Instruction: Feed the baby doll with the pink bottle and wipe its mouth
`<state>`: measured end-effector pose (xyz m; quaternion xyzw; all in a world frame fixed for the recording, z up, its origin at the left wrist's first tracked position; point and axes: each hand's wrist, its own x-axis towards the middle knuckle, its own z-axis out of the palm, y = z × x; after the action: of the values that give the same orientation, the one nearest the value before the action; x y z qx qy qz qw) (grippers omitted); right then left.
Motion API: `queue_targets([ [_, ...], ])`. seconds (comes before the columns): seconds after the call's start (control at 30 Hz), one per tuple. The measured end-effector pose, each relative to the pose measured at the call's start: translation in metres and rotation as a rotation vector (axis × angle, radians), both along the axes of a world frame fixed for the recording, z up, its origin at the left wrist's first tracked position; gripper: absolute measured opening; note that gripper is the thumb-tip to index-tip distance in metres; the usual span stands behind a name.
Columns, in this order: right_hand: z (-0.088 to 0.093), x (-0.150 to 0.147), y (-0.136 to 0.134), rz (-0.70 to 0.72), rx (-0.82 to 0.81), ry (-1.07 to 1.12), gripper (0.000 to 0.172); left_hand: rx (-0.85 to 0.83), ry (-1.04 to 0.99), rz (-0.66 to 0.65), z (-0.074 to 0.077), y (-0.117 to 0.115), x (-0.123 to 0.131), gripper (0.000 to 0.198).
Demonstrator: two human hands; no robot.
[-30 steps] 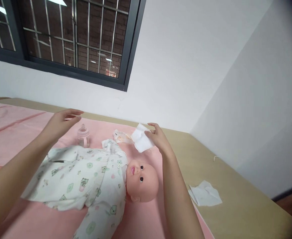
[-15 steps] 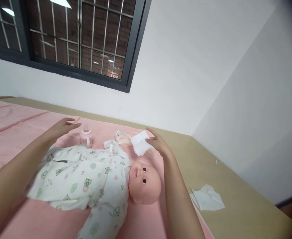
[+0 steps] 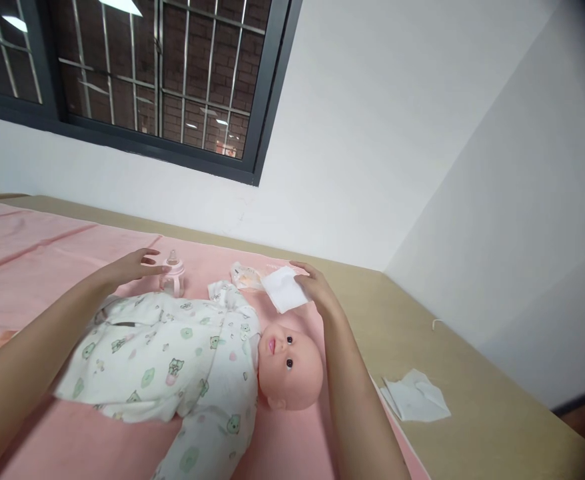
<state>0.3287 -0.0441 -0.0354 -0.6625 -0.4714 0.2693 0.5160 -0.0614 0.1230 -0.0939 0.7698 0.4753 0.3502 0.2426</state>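
Observation:
A baby doll (image 3: 287, 363) in a white printed sleepsuit (image 3: 172, 360) lies on its back on a pink sheet (image 3: 37, 240), head to the right. My right hand (image 3: 317, 290) hovers just beyond the doll's head and pinches a folded white tissue (image 3: 283, 290). My left hand (image 3: 135, 265) is stretched out flat with fingers apart, holding nothing, right beside a small pink baby bottle (image 3: 173, 273) that stands upright past the doll's body.
A crumpled wrapper (image 3: 245, 275) lies beside the tissue. Another white tissue (image 3: 415, 397) rests on the tan surface (image 3: 472, 400) at the right. White walls meet in a corner behind, and a dark barred window (image 3: 147, 73) sits up left.
My left hand dropped lower and slid right until it reached the bottle. My right hand lowered slightly with the tissue. The view shifted a little.

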Motion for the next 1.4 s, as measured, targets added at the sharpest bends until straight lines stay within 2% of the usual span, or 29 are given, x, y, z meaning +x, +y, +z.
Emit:
queue_targets([
  [0.1, -0.001, 0.001, 0.0, 0.034, -0.012, -0.011, 0.048, -0.216, 0.012, 0.021, 0.007, 0.005, 0.0, 0.086],
  [0.13, -0.002, 0.001, 0.0, 0.036, -0.016, -0.031, 0.044, -0.239, -0.001, 0.015, 0.01, 0.006, 0.0, 0.089],
  [0.27, -0.005, 0.002, 0.001, 0.021, -0.003, -0.129, 0.033, -0.303, -0.077, -0.075, 0.015, 0.009, 0.002, 0.098],
  [0.4, -0.004, 0.0, 0.004, -0.022, -0.013, -0.136, 0.039, -0.33, -0.122, -0.127, 0.014, 0.009, 0.002, 0.105],
  [0.5, 0.004, -0.006, 0.014, -0.018, 0.006, -0.154, 0.039, -0.324, -0.169, -0.151, 0.013, 0.009, 0.001, 0.1],
  [0.67, 0.022, -0.019, 0.047, 0.186, 0.065, -0.027, 0.041, -0.344, -0.191, -0.198, 0.01, 0.011, 0.002, 0.087],
  [0.77, 0.023, -0.022, 0.066, 0.309, 0.075, 0.1, 0.045, -0.328, -0.176, -0.194, 0.008, 0.014, 0.002, 0.084],
  [0.83, 0.018, -0.021, 0.074, 0.293, 0.004, 0.078, 0.049, -0.335, -0.155, -0.19, 0.007, 0.015, 0.001, 0.087],
  [1.0, 0.0, -0.014, 0.078, 0.216, -0.306, -0.123, 0.058, -0.349, -0.136, -0.166, 0.007, 0.015, 0.001, 0.089],
  [1.27, -0.009, -0.012, 0.07, 0.191, -0.42, -0.19, 0.058, -0.313, -0.11, -0.16, 0.005, 0.016, 0.004, 0.091],
  [1.4, -0.012, -0.01, 0.065, 0.185, -0.412, -0.219, 0.057, -0.326, -0.117, -0.206, 0.004, 0.015, 0.006, 0.079],
])
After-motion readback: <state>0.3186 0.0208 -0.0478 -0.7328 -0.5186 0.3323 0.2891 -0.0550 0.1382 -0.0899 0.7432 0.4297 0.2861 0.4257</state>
